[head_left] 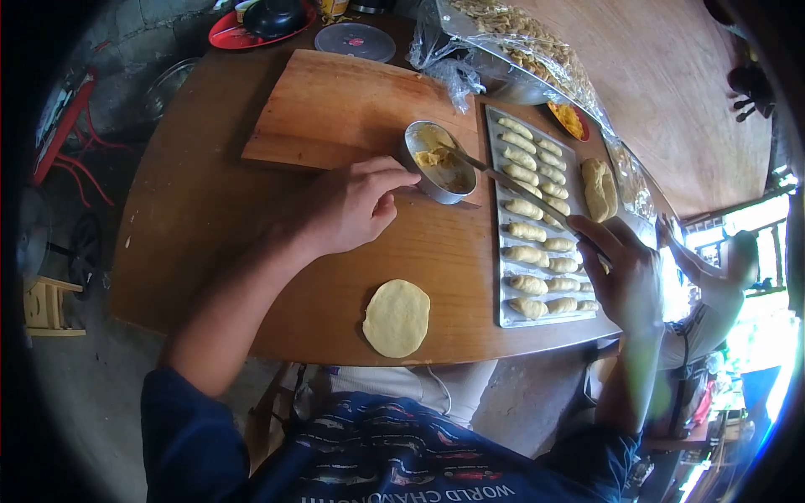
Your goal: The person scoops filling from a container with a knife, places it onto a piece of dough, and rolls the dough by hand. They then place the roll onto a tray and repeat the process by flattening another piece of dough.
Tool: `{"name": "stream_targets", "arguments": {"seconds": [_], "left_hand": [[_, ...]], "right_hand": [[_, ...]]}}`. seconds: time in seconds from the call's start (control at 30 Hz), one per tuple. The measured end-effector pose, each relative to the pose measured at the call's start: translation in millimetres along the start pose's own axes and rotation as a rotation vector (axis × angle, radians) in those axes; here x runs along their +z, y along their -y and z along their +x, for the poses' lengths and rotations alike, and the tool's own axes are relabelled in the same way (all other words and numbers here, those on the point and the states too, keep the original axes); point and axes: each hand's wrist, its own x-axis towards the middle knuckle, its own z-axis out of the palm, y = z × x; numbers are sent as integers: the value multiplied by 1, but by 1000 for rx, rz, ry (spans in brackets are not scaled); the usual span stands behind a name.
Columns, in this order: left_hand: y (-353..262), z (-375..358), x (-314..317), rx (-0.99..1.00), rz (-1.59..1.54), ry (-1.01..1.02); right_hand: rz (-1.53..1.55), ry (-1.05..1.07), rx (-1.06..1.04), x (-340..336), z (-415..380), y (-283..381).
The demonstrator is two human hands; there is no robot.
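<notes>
My left hand (360,205) reaches over the table, its index fingertip at the left rim of a small round metal bowl (450,198). The thumb stays apart from the bowl. Soft yellow filling (431,158) clings inside the bowl. In my right hand (625,272) is the handle of a long, narrow spreading knife (537,198), whose far end dips into the bowl. A flat round of dough (397,318) lies on the table near its front edge. Beneath the knife, a metal tray (501,314) carries rows of rolled, ridged dough pieces (526,231).
Behind the bowl lies a wooden board (335,105). A larger dough lump (599,191) sits right of the tray, near a small dish of yellow filling (570,120). At the back are a plastic-covered food container (520,42), a clear lid (355,42) and a red tray (225,33).
</notes>
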Motion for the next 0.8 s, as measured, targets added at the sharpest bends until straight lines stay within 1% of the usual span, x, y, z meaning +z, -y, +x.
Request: {"name": "stream_targets", "arguments": {"seconds": [0.07,0.13,0.17,0.23,0.27,0.33,0.4,0.47,0.57,0.63,0.67,0.73,0.77,0.8], "left_hand": [[-2,1,0,39,-58,-31],[2,0,5,62,-46,-39],[4,-1,7,84,-36,-47],[3,-1,6,78,-35,-26],[3,0,5,74,-29,-7],[4,0,4,86,-40,2],[7,0,4,92,-41,7],[12,-1,8,81,-48,3],[8,-1,5,84,-37,-3],[5,-1,3,69,-39,7],[5,0,1,53,-43,14],[6,1,0,37,-36,12],[6,0,1,27,-33,19],[6,-1,1,20,-35,17]], "right_hand": [[10,7,12,4,-2,0],[135,-79,49,10,-3,-2],[134,-78,51,17,-2,-6],[137,-155,34,39,4,-19],[109,-83,127,55,4,-25],[126,-61,151,98,11,-34],[149,-56,164,129,24,-28],[281,-20,161,147,40,-16],[347,22,104,165,66,-9],[393,24,-24,172,81,-9],[394,24,-32,172,91,-12],[392,-22,-110,164,110,-11],[388,-21,-66,154,117,-6],[390,-14,-70,148,125,4]]}}
